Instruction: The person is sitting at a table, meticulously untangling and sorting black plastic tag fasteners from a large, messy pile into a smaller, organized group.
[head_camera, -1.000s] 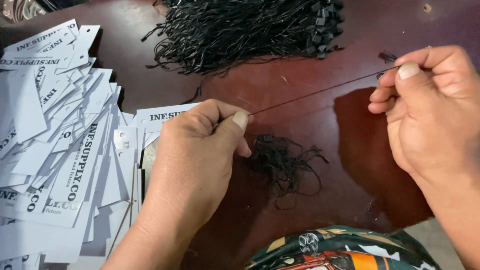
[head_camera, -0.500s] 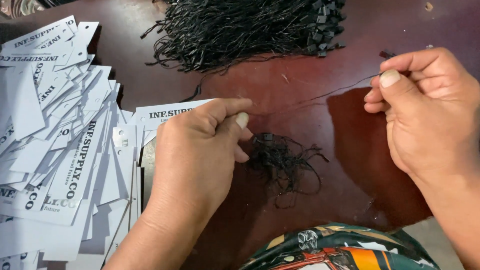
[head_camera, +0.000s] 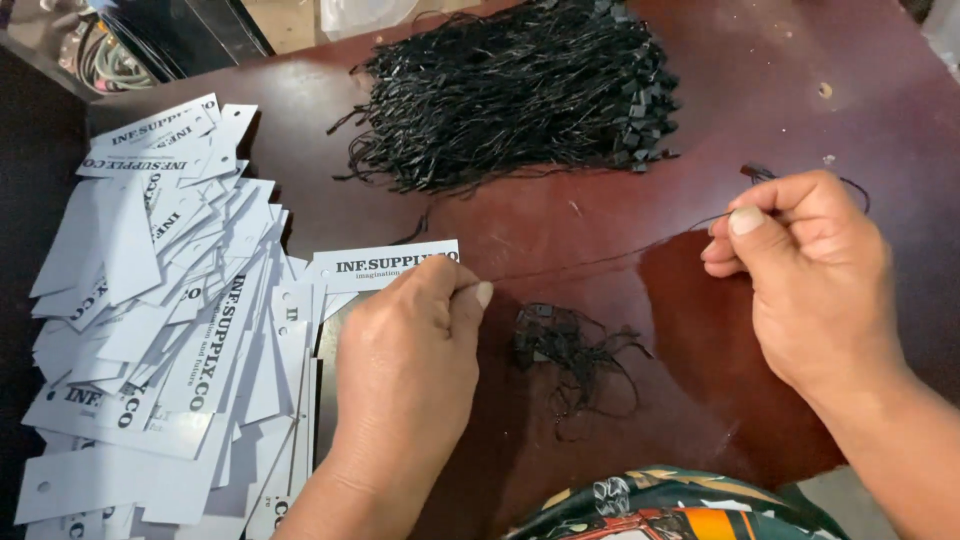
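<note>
Presently, item one: a thin black cord (head_camera: 600, 258), drawn taut between the two hands above a dark red-brown polished table (head_camera: 560, 215). The left hand (head_camera: 405, 375) pinches one end of the cord between thumb and forefinger, fingers closed, just in front of a white rectangular paper tag with black print (head_camera: 385, 265), which lies partly under that hand. The right hand (head_camera: 810, 285) pinches the other end, thumb pressed to forefinger, with a small black loop or fastener end (head_camera: 758, 173) showing just beyond its fingertips; the hands stand well apart. Item two: a broad heap of white paper tags with punched holes (head_camera: 160, 330), fanned out to the left of the left hand. Item three: a large bundle of black cords with small square black fastener heads (head_camera: 520, 95), lying beyond both hands at the far side of the table. Item four: a small tangle of loose black cords (head_camera: 570, 350), between the hands and nearer the body. Item five: a patterned green, red and black cloth (head_camera: 670, 505), at the near edge below the right hand. Handling note, as a judgement: the cord wants even tension and a firm pinch at each end, the tag held flat so its hole stays reachable, and the loose tangle kept out of the line.
</note>
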